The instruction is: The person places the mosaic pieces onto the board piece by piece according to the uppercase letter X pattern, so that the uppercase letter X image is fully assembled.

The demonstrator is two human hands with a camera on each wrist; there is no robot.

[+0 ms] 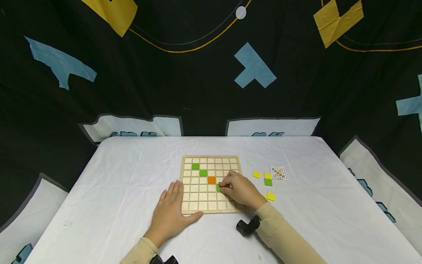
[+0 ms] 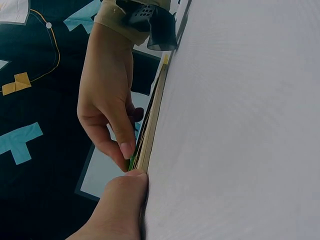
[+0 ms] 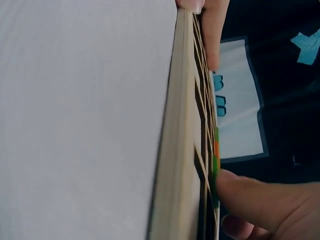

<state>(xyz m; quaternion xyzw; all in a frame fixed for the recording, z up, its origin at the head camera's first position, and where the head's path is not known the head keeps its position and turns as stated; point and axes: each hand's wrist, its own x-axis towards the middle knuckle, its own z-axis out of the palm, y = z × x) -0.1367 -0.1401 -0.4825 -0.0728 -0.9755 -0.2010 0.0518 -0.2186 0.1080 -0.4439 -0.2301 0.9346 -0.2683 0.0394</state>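
Observation:
A wooden grid board (image 1: 211,157) lies on the white table. A green tile (image 1: 195,166), a second green tile (image 1: 203,172) and an orange tile (image 1: 211,180) sit in its cells on a diagonal. My right hand (image 1: 240,189) is over the board's right half, thumb and fingertips pinching another green tile (image 1: 218,187) at the cell diagonally below the orange one; the fingers partly cover it. My left hand (image 1: 171,212) rests flat along the board's left edge, fingers straight and the thumb (image 2: 125,187) against the near edge.
Right of the board lie a yellow tile (image 1: 256,174), another yellow tile (image 1: 267,175) touching a green tile (image 1: 268,182), and a yellow tile (image 1: 271,196) near my right wrist. A small printed pattern card (image 1: 278,172) lies beside them. A black curtain (image 1: 204,91) hangs behind the table.

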